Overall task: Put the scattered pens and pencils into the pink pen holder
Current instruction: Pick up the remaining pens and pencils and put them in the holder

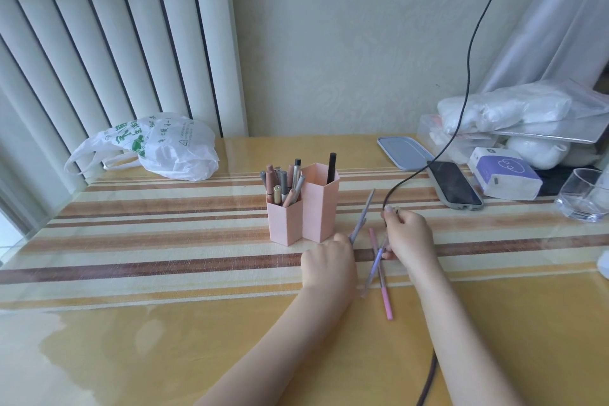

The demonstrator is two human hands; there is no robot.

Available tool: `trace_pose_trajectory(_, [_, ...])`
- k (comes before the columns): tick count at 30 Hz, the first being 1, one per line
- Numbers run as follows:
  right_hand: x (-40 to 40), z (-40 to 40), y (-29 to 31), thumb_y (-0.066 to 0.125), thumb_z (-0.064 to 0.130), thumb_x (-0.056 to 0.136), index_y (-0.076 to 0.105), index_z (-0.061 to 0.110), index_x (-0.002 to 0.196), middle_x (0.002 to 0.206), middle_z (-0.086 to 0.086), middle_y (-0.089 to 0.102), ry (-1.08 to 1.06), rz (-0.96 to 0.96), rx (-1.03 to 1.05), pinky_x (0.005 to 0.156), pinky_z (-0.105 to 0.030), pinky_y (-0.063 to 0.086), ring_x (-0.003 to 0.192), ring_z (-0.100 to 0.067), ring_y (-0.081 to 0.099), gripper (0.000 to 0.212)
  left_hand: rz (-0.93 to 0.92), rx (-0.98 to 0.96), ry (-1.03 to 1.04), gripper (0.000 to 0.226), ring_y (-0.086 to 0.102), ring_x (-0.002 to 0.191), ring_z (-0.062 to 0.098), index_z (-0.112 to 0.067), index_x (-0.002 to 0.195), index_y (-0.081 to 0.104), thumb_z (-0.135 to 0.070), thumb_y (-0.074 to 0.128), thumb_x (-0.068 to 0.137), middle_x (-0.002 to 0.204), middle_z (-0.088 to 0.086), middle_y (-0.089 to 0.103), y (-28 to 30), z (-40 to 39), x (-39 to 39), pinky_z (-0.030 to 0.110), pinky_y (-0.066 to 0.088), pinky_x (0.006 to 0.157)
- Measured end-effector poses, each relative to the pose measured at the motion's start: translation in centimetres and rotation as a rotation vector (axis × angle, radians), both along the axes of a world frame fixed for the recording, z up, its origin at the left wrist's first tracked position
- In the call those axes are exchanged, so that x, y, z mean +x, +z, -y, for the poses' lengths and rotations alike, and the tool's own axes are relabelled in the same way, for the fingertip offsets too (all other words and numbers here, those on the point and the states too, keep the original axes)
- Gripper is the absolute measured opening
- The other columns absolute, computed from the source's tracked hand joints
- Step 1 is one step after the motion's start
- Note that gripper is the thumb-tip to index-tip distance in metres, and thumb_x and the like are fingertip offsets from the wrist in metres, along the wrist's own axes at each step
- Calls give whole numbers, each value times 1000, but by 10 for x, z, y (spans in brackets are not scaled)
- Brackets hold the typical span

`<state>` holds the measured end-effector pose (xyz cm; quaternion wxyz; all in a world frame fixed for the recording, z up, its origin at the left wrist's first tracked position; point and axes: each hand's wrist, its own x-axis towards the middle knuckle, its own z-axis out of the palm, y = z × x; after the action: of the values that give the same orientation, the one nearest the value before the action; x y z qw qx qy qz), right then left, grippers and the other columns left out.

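Observation:
The pink pen holder [304, 211] stands mid-table with two hexagonal cups. Its lower left cup is packed with several pens; the taller right cup holds one black pen [331, 167]. My left hand [329, 262] sits just right of the holder, closed on a grey-lilac pen [362, 215] that slants up and away. My right hand [408, 234] rests beside it, fingers pinching a lilac pen [372, 270] low down, while a black cable runs past its thumb. A pink pen [382, 280] lies on the table under the lilac one.
A white plastic bag [158, 148] lies at the back left. At the right are a phone [456, 186], a grey-blue lid [403, 152], a tissue pack [504, 178], a glass [585, 196] and bagged clutter. A black cable [468, 76] hangs down across the table.

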<state>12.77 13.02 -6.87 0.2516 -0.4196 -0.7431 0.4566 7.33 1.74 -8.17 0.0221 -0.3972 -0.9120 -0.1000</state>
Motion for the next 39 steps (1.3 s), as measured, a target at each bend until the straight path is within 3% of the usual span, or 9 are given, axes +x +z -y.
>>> trace_pose_trajectory(7, [7,-10,-2,38,31,100,63,1,90,82,-18,69,-8,114,-21,54,-36,60,63,-27,68,40,129,66,-34,20,60,94,35,-9,100,58,-16,40,96,103,13,65,11,-8,1,32,33,63])
trace_pose_trajectory(11, [6,-11,0,38,30,101,61,4,82,94,-26,67,46,51,-278,64,-46,61,77,-38,70,39,328,95,-41,15,60,95,36,-7,89,59,-17,48,93,100,15,64,18,-20,-4,34,42,67])
trace_pose_trajectory(14, [6,-9,0,37,30,101,59,3,85,100,-27,65,70,38,-342,60,-39,59,81,-37,70,39,397,57,-46,21,61,93,35,-10,80,52,-25,50,93,98,16,63,18,-26,-9,35,47,69])
trace_pose_trajectory(17, [8,-9,2,35,29,102,59,1,92,95,-25,66,81,8,-346,57,-34,56,81,-34,69,39,363,26,-73,23,59,100,35,-6,91,56,-27,46,95,105,17,62,15,-28,-8,33,39,70])
trace_pose_trajectory(21, [8,-6,1,34,32,101,59,8,84,95,-21,67,78,-9,-295,79,-48,58,88,-36,67,39,286,-7,-76,35,56,108,35,0,119,49,-26,41,97,117,17,59,12,-29,-2,35,41,77])
trace_pose_trajectory(26, [3,1,3,33,30,102,51,11,73,88,-15,67,64,-76,-329,87,-53,54,85,-35,67,39,264,0,-7,26,56,110,32,-2,116,51,-13,44,94,119,16,57,9,-29,5,34,43,78])
trace_pose_trajectory(33, [6,11,18,38,26,102,57,5,76,80,-13,62,130,-323,-421,66,-35,58,78,-30,67,38,497,375,104,19,58,94,39,-9,89,39,-22,29,98,103,18,63,15,-19,6,39,43,71])
trace_pose_trajectory(36, [6,16,22,39,35,100,67,11,79,77,-16,57,146,-206,-173,74,-41,53,79,-26,59,42,505,570,62,21,59,77,41,-12,85,35,-26,29,99,79,12,58,13,-8,5,46,49,65])
trace_pose_trajectory(39, [5,20,28,38,35,100,68,14,83,64,-10,51,171,-314,-48,57,-32,39,57,-18,46,41,399,708,-22,21,56,58,41,-12,82,31,-26,29,98,61,14,54,8,11,-2,53,48,53])
